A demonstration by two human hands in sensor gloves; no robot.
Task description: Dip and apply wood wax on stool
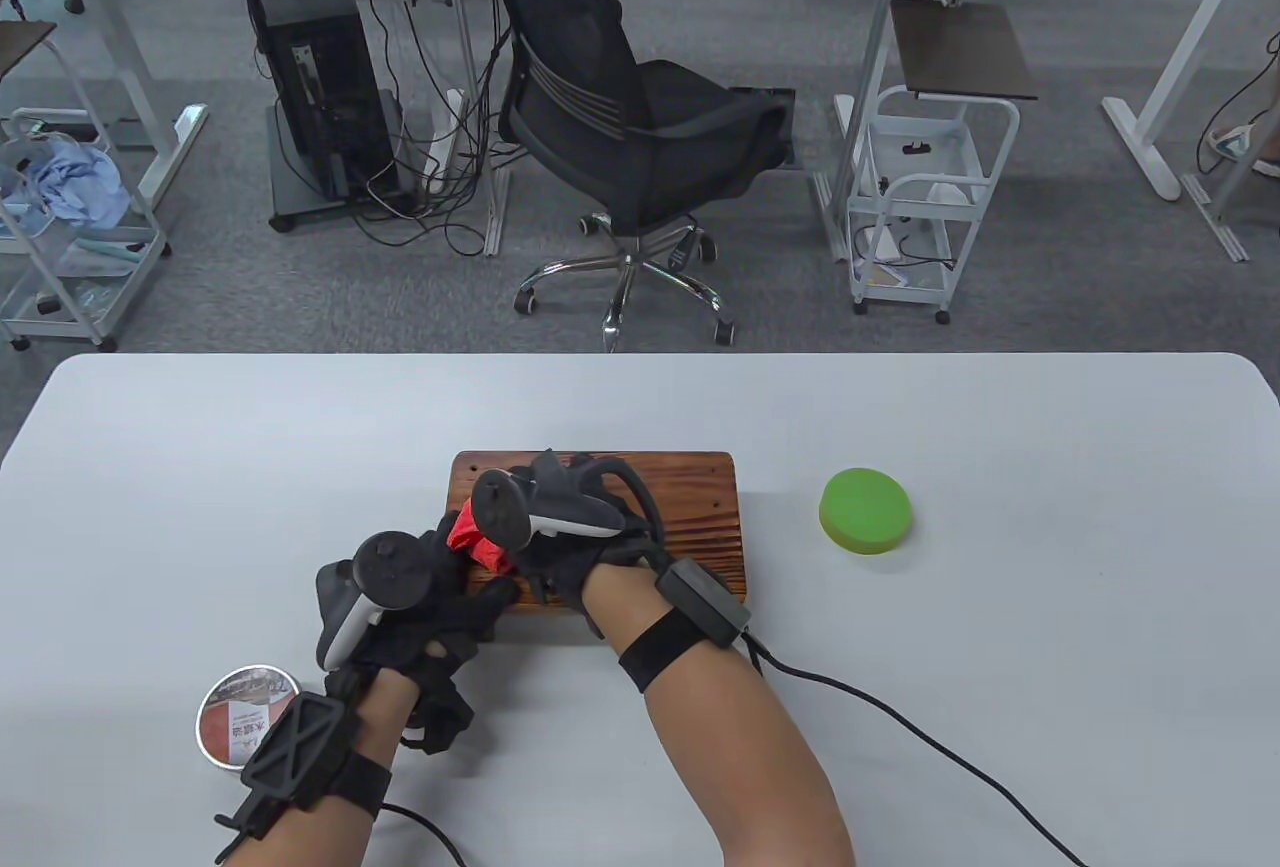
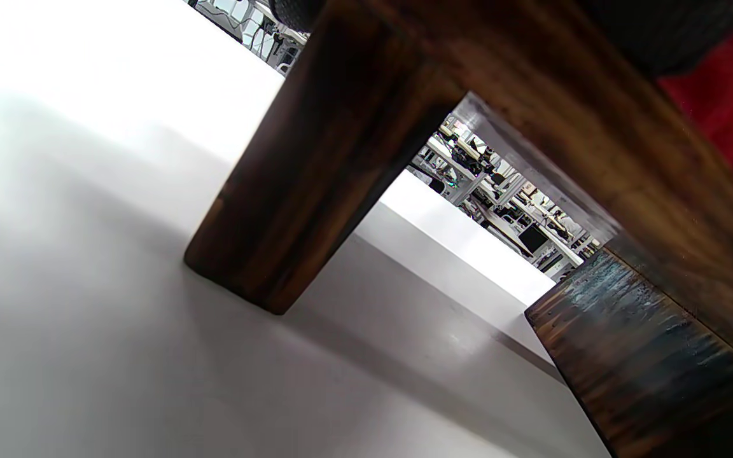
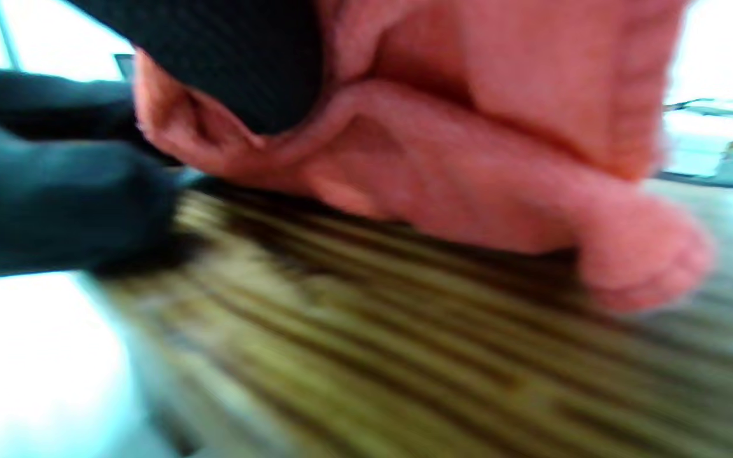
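Stool [image 1: 690, 507] sits at frame centre on the table [image 1: 1000, 657]. Right hand [image 1: 560, 537] is on its left half, fingers bunched round a red cloth [image 1: 475, 537] pressed to the seat. Left hand [image 1: 420, 607] grips the stool's lower-left corner, just beside the right. Wax tin [image 1: 245, 715] is at lower left, partly behind the left wrist. Green lid [image 1: 866, 511] lies right of the stool, apart. Right wrist view is blurred; cloth [image 3: 468, 159] looks pink there. Stool's left edge is hidden by the hands.
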